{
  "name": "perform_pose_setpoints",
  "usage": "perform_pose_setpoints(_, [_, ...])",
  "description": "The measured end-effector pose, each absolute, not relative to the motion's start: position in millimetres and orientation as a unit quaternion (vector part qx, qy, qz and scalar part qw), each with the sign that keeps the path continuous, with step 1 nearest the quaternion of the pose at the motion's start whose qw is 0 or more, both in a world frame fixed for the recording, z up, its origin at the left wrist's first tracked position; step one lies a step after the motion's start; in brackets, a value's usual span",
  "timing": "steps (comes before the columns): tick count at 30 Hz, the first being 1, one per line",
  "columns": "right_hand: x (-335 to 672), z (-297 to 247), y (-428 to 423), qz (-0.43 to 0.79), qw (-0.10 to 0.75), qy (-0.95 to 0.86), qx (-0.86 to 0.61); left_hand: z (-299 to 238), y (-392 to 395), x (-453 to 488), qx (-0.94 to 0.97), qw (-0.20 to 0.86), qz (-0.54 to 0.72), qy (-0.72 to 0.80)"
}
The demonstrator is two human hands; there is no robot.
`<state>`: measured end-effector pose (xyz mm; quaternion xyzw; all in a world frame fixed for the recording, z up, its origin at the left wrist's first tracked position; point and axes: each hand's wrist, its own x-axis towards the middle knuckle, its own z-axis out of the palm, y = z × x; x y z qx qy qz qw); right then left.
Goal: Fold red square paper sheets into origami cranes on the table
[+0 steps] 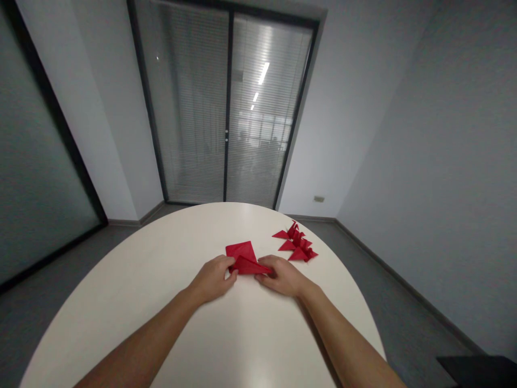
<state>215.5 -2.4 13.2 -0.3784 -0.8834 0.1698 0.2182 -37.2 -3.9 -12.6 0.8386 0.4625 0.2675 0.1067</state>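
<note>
A partly folded sheet of red paper [241, 250] is in front of me on the white table, its near part turned up in a fold. My left hand [216, 277] pinches the paper's left edge between thumb and fingers. On the opposite side, my right hand [281, 275] has its fingers closed on the paper's right corner. To the right of that hand, several folded red paper cranes [298, 245] stand in a tight cluster.
The round white table [161, 302] curves away to its far rim. Beyond it are a glass door with blinds [194, 108] and grey walls [444, 161]. A dark object [476, 371] shows at the lower right, off the table.
</note>
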Motion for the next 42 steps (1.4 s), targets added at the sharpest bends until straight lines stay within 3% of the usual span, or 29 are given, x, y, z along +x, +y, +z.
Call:
perform_pose_setpoints(17, [207.7, -8.9, 8.2, 0.25, 0.337, -0.771, -0.479, -20.3, -1.6, -22.1, 0.75, 0.128, 0.339, 0.553])
perform_pose_setpoints(24, [203.7, -6.2, 8.1, 0.23, 0.325, -0.775, -0.491, -13.9, -5.3, -19.2, 0.755, 0.119, 0.29, 0.576])
perform_pose_setpoints(30, [201.2, 1.1, 4.7, 0.212, 0.318, -0.787, -0.484, -6.9, -11.0, -17.1, 0.786, -0.001, 0.316, 0.531])
perform_pose_setpoints(35, [201.9, -0.7, 4.8, 0.205, 0.317, -0.782, -0.497, -19.8, -10.6, -13.5, 0.856, 0.046, 0.305, 0.415])
perform_pose_setpoints(42, [202.1, -5.2, 5.2, 0.141, 0.302, -0.787, -0.519, -31.4, -8.4, -16.3, 0.865, 0.059, 0.23, 0.441])
